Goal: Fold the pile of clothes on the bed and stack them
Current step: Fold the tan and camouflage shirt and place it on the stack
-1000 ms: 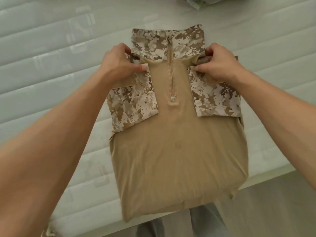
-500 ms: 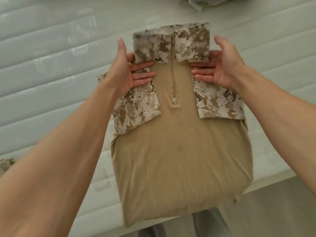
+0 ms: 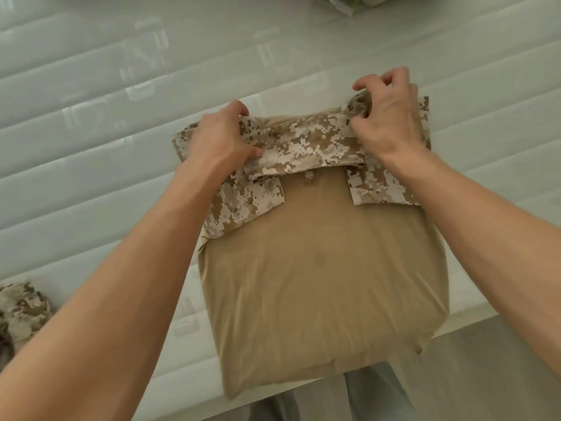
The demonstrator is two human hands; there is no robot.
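I see no boxes or baskets here. The tan shirt [image 3: 321, 268] lies folded on the bed [image 3: 91, 147], near its edge. My left hand [image 3: 223, 141] pinches the spotty collar [image 3: 303, 147], turned down over the shirt. My right hand [image 3: 391, 123] has curled fingers gripping its other end.

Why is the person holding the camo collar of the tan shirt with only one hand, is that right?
Not quite. The head view shows both hands on it: the left hand grips one end of the camo collar and the right hand pinches the other end. The rest is right: it is the collar of the tan shirt, which lies on the bed.
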